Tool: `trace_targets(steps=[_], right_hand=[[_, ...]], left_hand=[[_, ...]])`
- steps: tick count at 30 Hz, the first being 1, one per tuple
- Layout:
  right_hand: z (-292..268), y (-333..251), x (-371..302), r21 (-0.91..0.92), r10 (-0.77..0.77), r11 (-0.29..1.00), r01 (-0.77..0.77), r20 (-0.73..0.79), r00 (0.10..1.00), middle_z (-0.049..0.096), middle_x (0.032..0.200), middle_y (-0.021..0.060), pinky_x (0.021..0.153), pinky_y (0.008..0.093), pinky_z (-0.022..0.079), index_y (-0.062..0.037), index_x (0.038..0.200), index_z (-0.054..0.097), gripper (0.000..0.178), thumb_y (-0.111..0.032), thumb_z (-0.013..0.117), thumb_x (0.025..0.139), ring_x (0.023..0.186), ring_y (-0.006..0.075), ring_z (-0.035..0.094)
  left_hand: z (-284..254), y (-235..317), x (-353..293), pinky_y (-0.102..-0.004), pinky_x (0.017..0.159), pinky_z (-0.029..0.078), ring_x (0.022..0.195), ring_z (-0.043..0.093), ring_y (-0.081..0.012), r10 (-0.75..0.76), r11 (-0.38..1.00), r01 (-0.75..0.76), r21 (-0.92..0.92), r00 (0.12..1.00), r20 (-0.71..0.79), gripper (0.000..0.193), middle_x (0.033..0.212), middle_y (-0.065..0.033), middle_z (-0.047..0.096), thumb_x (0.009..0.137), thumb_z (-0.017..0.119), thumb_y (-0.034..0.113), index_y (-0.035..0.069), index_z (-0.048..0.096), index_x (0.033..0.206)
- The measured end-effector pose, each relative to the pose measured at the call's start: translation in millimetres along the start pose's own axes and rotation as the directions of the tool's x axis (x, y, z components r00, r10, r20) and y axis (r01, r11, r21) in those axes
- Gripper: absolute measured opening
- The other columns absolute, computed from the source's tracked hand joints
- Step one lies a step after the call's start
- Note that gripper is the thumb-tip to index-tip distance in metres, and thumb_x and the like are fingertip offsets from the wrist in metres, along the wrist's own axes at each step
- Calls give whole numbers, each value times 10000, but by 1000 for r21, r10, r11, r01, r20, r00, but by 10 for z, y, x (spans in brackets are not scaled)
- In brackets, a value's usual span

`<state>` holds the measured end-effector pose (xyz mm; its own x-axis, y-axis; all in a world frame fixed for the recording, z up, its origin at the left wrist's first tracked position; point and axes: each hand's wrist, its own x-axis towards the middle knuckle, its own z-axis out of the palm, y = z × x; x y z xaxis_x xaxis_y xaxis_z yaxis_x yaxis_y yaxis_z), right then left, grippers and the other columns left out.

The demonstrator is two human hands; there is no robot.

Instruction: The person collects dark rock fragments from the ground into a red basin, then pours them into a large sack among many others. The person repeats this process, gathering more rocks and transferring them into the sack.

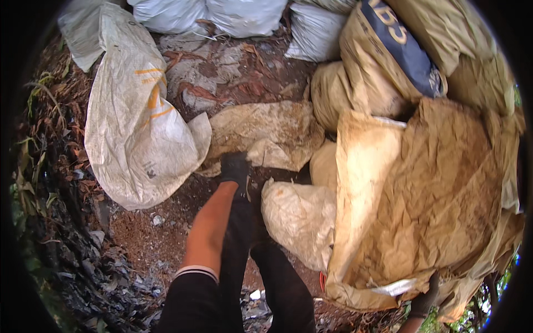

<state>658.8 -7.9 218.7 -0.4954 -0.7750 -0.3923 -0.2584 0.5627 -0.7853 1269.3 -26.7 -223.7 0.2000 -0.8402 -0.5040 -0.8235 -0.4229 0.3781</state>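
Observation:
My left hand [234,165], in a dark glove, reaches down to the near edge of a soiled brown sack [266,125] lying flat on the ground. Its fingers do not show clearly, so its grip is uncertain. At the lower right my right hand [426,299], also gloved, has the lower edge of a large stained brown sack [427,205] between thumb and fingers. This sack looks flattened and creased, with a paler folded side toward the left. Beside my knees sits a dirty white sack [300,216], partly covered by the brown one.
A long white sack [136,127] with orange print lies at the left. Full white sacks [244,16] line the back. Stuffed tan sacks [383,66] are piled at the right rear. Leaves and plastic scraps [122,277] litter the reddish soil around my legs [283,288].

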Motion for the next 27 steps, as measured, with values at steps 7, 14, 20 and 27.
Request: trace_targets(steps=[7,14,20,27], right_hand=[[-62,-208,31,155,-81,983,101,-130,988,676,1198,94,917,341,538,27,1267,635,406,-183,708,928,1030,202,663],[103,-1007,-197,-698,-418,712,75,-337,844,410,1529,217,1142,514,378,-67,1483,440,1041,-387,886,598,1403,448,390],[183,-1983,-443,-790,-355,613,-23,-301,885,536,1460,184,1129,565,356,-146,1376,600,699,-413,788,759,1337,401,497],[105,-2162,-1072,522,-350,810,267,64,935,703,1219,185,992,399,484,25,1261,633,608,-419,770,869,1166,304,640]], left_hand=[[-2041,582,-1123,-373,676,486,749,593,-155,-76,782,-265,-564,858,-508,237,807,-94,676,926,734,219,-5,668,969],[-4167,2177,-2502,-314,601,484,666,602,-139,-268,130,-284,-950,912,-310,337,825,-30,666,1006,648,327,1,670,1087],[-3654,3460,-2494,-436,917,500,1051,641,-355,534,776,-506,-377,845,-34,615,1152,-232,670,909,748,424,-76,585,1228],[-3221,4342,-3547,-470,1172,367,1407,441,-405,803,550,-789,-276,590,-88,1044,1472,-299,466,745,882,449,-78,382,1494]])
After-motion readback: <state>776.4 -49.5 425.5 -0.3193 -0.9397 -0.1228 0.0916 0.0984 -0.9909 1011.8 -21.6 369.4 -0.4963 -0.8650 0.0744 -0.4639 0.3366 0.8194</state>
